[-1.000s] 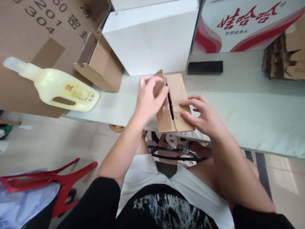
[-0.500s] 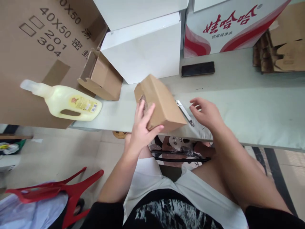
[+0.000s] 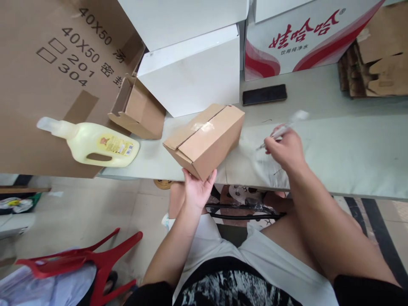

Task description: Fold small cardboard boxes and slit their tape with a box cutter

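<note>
A closed brown cardboard box (image 3: 208, 138) is tilted at the near edge of the table, a piece of clear tape across its top seam. My left hand (image 3: 199, 191) grips its near lower corner, with some fingers hidden beneath it. To the right of the box, my right hand (image 3: 285, 146) is closed around a white utility knife (image 3: 285, 128). Motion blurs the knife, whose thin tip points left toward the box.
A black phone (image 3: 264, 94) lies behind. White boxes (image 3: 194, 70) and a red-and-white carton (image 3: 296, 42) line the back. At left are an open cardboard box (image 3: 143, 110), a yellow bottle (image 3: 102, 144) and a large carton (image 3: 32, 106); flattened cardboard (image 3: 385, 72) lies right.
My right hand has picked up the utility knife from the table. The box has been turned so its taped seam faces up, and my left hand has shifted to its near lower corner.
</note>
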The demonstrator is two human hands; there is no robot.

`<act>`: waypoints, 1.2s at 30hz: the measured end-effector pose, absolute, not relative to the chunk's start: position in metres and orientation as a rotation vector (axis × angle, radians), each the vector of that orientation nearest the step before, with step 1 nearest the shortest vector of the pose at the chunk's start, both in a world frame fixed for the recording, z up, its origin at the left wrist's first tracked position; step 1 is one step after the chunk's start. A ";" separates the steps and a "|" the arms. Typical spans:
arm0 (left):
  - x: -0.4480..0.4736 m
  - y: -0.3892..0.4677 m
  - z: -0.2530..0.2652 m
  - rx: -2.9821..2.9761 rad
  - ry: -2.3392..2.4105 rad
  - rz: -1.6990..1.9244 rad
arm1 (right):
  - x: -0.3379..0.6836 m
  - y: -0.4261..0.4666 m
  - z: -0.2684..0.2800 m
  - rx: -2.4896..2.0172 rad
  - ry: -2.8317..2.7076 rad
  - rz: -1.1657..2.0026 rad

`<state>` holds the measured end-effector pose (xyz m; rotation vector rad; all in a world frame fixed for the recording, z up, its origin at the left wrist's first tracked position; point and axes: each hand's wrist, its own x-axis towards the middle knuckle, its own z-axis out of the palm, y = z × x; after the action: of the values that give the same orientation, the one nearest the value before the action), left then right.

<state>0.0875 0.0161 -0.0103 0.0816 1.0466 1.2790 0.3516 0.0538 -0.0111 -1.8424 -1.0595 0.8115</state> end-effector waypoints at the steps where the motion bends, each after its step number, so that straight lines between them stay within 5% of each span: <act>1: 0.095 0.014 -0.011 0.019 1.032 1.270 | 0.353 0.054 -0.013 -1.693 -0.923 0.768; 10: 0.135 -0.007 -0.019 0.076 1.100 0.820 | 0.334 0.052 -0.020 -1.054 -1.008 0.368; 18: 0.091 -0.009 0.049 1.126 0.932 0.050 | 0.334 0.045 -0.011 -0.951 -1.081 0.366; 25: 0.121 0.058 0.084 2.103 1.174 0.964 | 0.338 0.043 -0.016 -0.968 -1.092 0.408; 36: 0.164 0.109 0.069 2.439 1.323 0.361 | 0.356 0.047 0.001 -0.947 -0.941 0.514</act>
<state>0.1641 0.1094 0.0688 2.4388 1.3226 0.3609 0.3561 0.0470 0.0010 -0.9471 -0.9413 0.5144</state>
